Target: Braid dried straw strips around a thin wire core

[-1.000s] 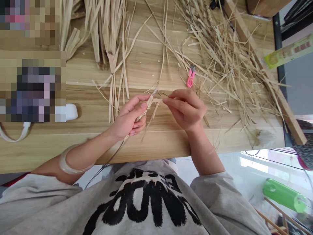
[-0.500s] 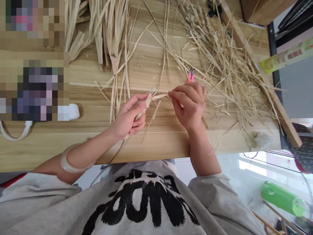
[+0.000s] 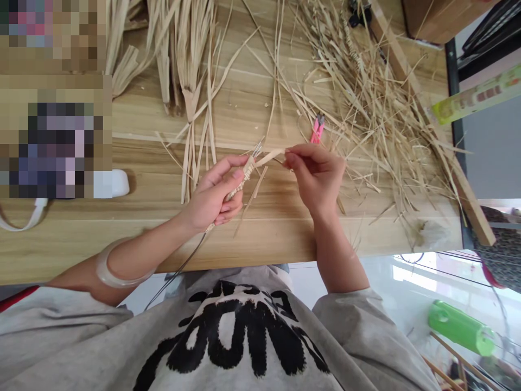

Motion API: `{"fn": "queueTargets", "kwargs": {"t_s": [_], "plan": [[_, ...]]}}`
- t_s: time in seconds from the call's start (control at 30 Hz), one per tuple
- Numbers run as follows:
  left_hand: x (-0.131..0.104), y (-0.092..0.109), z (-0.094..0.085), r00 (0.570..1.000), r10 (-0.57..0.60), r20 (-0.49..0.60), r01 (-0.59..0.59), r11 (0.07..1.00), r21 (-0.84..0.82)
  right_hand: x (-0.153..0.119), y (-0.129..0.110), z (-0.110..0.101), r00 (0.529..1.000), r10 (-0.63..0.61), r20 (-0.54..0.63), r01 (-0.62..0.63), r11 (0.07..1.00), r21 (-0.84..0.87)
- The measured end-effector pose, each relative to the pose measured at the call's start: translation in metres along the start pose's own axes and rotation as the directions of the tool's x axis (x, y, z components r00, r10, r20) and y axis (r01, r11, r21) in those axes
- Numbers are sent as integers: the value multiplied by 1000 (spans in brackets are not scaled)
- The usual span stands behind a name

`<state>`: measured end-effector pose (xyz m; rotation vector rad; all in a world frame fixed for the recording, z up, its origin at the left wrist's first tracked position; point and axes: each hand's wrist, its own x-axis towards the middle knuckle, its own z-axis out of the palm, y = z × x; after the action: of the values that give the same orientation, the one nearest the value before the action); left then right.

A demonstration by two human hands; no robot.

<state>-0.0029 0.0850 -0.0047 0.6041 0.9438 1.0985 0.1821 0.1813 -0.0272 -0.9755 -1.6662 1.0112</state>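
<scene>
My left hand [image 3: 222,193] is closed around a thin rod wrapped in pale straw [image 3: 248,168]. Bare wire ends [image 3: 258,147] stick out of its upper tip, and dark wires [image 3: 179,270] trail from its lower end over the table edge. Between thumb and fingertips, my right hand [image 3: 319,176] pinches a flat straw strip [image 3: 272,156]. That strip runs from the wrapped tip across to the right hand. Just beyond the right hand lie pink-handled pliers [image 3: 317,130], their dark jaws pointing away.
Bundled dried leaves [image 3: 187,60] lie at the back left, a heap of loose straw [image 3: 358,87] at the back right. A wooden bar [image 3: 431,117] crosses the table's right side. A white case [image 3: 119,183] sits at left; a green bottle [image 3: 459,327] is below right.
My right hand has turned and shifted slightly, and the strip now slants upward with its flat side showing. The left hand keeps its hold on the wrapped rod.
</scene>
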Motion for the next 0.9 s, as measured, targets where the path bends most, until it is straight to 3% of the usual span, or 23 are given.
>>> {"fn": "queueTargets", "kwargs": {"t_s": [0.1, 0.2, 0.27, 0.43, 0.57, 0.67, 0.9], "plan": [[0, -3, 1, 1000, 6, 1, -6, 999, 50, -6, -6, 12, 955, 252, 155, -290, 904, 314], [0, -7, 1, 1000, 15, 1, -15, 994, 107, -11, -12, 20, 886, 347, 307, -452, 790, 414], [0, -9, 0, 1000, 13, 6, -14, 991, 136, -14, -15, 21, 879, 327, 347, -457, 788, 413], [1, -10, -1, 999, 31, -20, -27, 984, 176, -17, -22, 18, 932, 178, 314, -290, 887, 359], [0, -9, -1, 999, 24, -31, -17, 977, 215, -17, -25, 21, 949, 191, 251, -265, 914, 306], [-1, -9, 1, 1000, 19, 5, -20, 972, 235, -17, -20, 24, 927, 287, 243, -363, 852, 377], [-2, -9, 3, 999, 32, 10, -33, 966, 256, -13, -11, 25, 800, 439, 409, -599, 597, 533]]}}
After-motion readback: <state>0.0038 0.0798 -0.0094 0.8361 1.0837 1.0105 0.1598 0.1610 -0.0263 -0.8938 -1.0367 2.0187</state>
